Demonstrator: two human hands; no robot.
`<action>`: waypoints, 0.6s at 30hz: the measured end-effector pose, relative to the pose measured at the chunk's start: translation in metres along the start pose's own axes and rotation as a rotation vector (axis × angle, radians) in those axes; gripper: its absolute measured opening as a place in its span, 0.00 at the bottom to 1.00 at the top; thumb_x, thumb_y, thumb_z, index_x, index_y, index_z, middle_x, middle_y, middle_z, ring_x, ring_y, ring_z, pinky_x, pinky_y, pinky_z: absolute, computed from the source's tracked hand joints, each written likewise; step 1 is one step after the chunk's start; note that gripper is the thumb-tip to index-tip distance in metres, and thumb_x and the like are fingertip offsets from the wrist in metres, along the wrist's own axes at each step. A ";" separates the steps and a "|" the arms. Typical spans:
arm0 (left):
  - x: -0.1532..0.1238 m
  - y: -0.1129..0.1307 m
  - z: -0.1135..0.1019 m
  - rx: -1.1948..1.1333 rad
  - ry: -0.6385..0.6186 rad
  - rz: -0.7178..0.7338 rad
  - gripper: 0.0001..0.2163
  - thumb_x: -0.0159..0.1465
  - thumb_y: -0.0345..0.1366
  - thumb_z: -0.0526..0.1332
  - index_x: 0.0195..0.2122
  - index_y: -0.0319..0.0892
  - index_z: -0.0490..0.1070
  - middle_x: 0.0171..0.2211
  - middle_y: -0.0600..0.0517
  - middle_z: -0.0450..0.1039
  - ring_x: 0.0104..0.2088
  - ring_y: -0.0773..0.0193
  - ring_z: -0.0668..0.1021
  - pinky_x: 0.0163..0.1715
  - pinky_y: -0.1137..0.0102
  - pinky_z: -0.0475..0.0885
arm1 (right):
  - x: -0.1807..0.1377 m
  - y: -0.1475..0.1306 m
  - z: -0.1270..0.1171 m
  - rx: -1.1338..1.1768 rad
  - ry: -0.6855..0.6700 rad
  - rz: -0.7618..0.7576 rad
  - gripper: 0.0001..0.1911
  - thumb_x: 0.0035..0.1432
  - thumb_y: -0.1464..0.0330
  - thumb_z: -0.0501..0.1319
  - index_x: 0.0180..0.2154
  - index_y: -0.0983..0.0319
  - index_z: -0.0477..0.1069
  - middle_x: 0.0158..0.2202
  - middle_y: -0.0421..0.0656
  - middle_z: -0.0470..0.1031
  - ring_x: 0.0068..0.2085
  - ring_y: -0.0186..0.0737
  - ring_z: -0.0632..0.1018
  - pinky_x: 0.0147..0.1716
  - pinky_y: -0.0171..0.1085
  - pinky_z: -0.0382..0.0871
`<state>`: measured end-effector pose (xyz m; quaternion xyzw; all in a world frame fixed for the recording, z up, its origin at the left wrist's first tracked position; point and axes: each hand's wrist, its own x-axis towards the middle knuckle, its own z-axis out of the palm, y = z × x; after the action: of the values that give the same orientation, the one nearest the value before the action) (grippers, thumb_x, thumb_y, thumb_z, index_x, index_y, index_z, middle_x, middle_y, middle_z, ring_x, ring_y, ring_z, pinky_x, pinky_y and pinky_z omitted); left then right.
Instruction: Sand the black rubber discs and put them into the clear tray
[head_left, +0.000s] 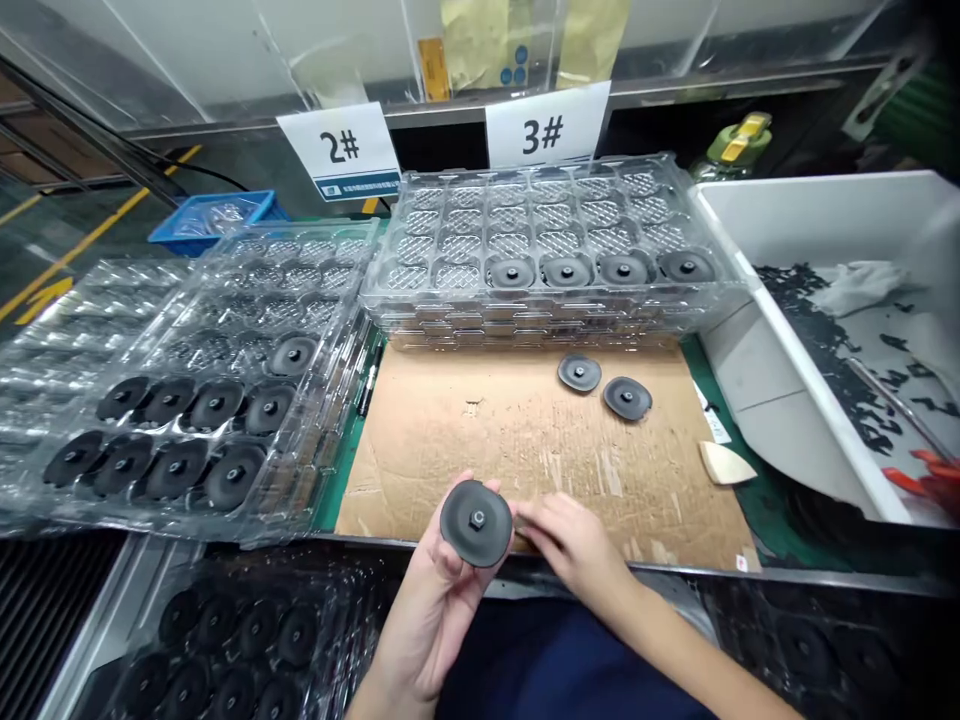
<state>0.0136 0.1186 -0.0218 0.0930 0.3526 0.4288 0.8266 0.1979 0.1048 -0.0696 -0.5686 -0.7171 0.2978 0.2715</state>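
My left hand [435, 600] holds a round black rubber disc [476, 523] with a small metal hub, gripped at its lower edge, just above the front edge of the cardboard sheet [525, 440]. My right hand [574, 545] lies beside it, fingers pointed left and touching the disc's right rim. Two more black discs [579, 372] [627, 398] lie loose on the cardboard farther back. A clear blister tray [540, 240] marked 3# holds several discs in its front row. A clear tray [217, 400] at the left, by the 2# sign, holds several discs.
A white bin [795, 330] with black trimmings and a red-handled tool [926, 475] stands at the right. More trays of discs [225, 640] sit below the table front. A blue crate [214, 215] is at the back left. A small pale wedge [724, 463] lies right of the cardboard.
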 end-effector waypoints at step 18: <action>-0.001 -0.012 0.019 0.148 0.026 -0.041 0.20 0.45 0.38 0.70 0.42 0.47 0.74 0.37 0.53 0.77 0.40 0.60 0.77 0.47 0.68 0.70 | 0.027 -0.092 -0.058 0.262 0.084 -0.201 0.17 0.62 0.72 0.48 0.52 0.63 0.64 0.38 0.44 0.72 0.38 0.35 0.72 0.40 0.35 0.68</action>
<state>0.0333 0.1137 -0.0128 0.1412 0.3957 0.3856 0.8215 0.1744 0.1215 0.0386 -0.4658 -0.7135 0.3360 0.4014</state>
